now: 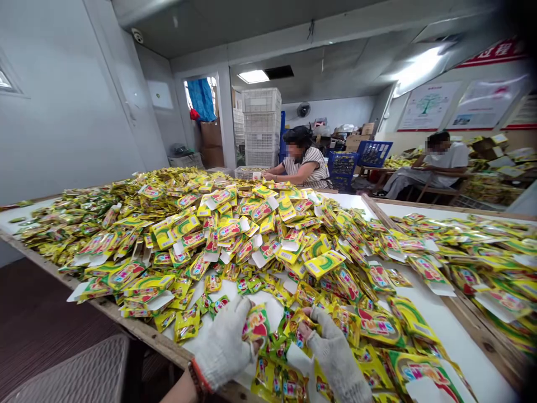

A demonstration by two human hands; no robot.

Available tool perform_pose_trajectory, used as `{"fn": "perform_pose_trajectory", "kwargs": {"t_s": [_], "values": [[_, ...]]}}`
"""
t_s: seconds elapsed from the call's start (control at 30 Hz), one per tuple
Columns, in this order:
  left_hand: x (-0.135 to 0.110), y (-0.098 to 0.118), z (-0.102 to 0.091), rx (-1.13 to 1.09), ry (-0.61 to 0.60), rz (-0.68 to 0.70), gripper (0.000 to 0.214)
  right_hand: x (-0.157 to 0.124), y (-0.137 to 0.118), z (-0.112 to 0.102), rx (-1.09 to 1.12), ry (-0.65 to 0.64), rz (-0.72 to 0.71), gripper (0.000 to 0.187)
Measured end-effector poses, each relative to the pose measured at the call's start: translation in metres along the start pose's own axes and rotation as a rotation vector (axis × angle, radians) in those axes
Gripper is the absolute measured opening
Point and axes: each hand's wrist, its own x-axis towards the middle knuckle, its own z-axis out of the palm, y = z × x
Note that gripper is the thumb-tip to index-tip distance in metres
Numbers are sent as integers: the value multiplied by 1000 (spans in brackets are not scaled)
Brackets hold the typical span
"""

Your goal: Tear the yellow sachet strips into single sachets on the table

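My left hand, in a white knit glove, is closed around a small yellow carton with red and green print. My right hand wears a similar glove with bare fingertips. Its thumb and fingers are curled in on a small yellow sachet just right of the carton. Green and yellow sachets lie between the hands, and more yellow sachets lie below them near the table edge. Beyond my hands rises a big heap of yellow cartons, some with white flaps standing out.
The white table has a raised wooden edge. A wooden divider runs along the right, with more cartons past it. A grey chair stands lower left. Two people sit farther back, near stacked white crates and blue crates.
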Motion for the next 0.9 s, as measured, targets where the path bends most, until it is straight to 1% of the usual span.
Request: {"fn": "perform_pose_trajectory", "kwargs": {"t_s": [0.07,0.13,0.23,0.33,0.4,0.5,0.57,0.63,0.73,0.77,0.9], "values": [[-4,9,10,75,-36,60,54,-3,4,-3,-48,-2,-22,38],[-4,14,15,79,-61,111,55,-6,7,-7,-102,-26,-66,36],[-3,17,18,72,-72,183,55,-7,8,-15,-192,-122,-127,29],[-5,15,25,46,-101,249,59,-3,0,-20,-311,-253,-169,21],[-9,13,33,34,-116,257,60,0,-7,-19,-395,-281,-171,13],[-12,13,43,15,-88,194,64,5,-13,-15,-423,-244,-126,8],[-13,15,45,12,-51,144,65,7,-12,-13,-379,-193,-77,13],[-11,18,43,17,-40,139,60,5,-10,-13,-353,-138,-43,4],[-10,21,43,25,-55,165,64,0,-9,-13,-380,-84,-53,25],[-10,21,45,28,-53,161,66,-1,-9,-12,-404,-78,-64,29],[-14,19,54,49,-54,127,73,-2,-10,-8,-482,-97,-100,32]]}}
